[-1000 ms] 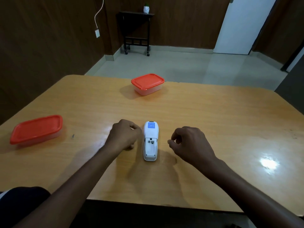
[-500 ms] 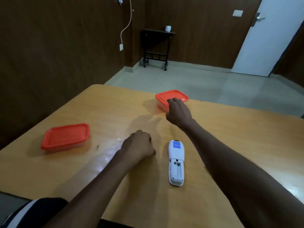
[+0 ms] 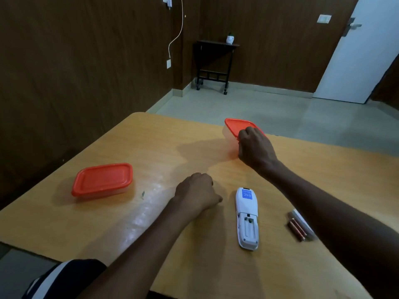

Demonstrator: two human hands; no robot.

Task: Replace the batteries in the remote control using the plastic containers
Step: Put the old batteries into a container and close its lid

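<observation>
A white remote control (image 3: 246, 216) lies face down on the wooden table (image 3: 164, 152), its battery bay uncovered and holding no batteries. Two copper-coloured batteries (image 3: 297, 229) and the white battery cover (image 3: 302, 221) lie to its right, partly hidden by my right forearm. My right hand (image 3: 255, 147) grips the near edge of the far container (image 3: 236, 126), which has an orange lid and looks tilted. My left hand (image 3: 196, 192) rests in a fist on the table just left of the remote. A second orange-lidded container (image 3: 102, 180) sits closed at the left.
The table's far edge runs just behind the far container, with grey floor beyond. A small dark side table (image 3: 216, 61) stands against the brown wall. A white door (image 3: 362, 50) is at the far right. A tiny scrap (image 3: 142, 194) lies beside the left container.
My right hand went from beside the remote out to the far container and took hold of its near edge. The camera view turned left. My left hand stayed put.
</observation>
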